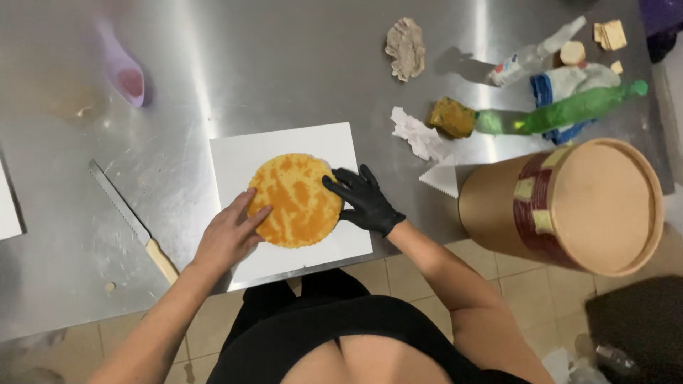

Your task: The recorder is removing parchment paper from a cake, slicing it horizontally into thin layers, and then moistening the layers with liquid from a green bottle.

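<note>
Round sponge cake layer (pixel 297 200) lies centred on a white square board (pixel 242 153) on the steel table (pixel 284 64). Bare left hand (pixel 229 236) and black-gloved right hand (pixel 364 200) rest flat-fingered against opposite edges, gripping nothing. Light, even pressure seems wise. Serrated knife (pixel 130 221) lies left.

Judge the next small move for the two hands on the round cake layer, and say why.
Probably a slight nudge of the cake layer toward the middle of the white board. The bare left hand and the black-gloved right hand both rest flat on its edges, neither closed in a grip, and the layer sits nearer the board's right and front sides.
</note>
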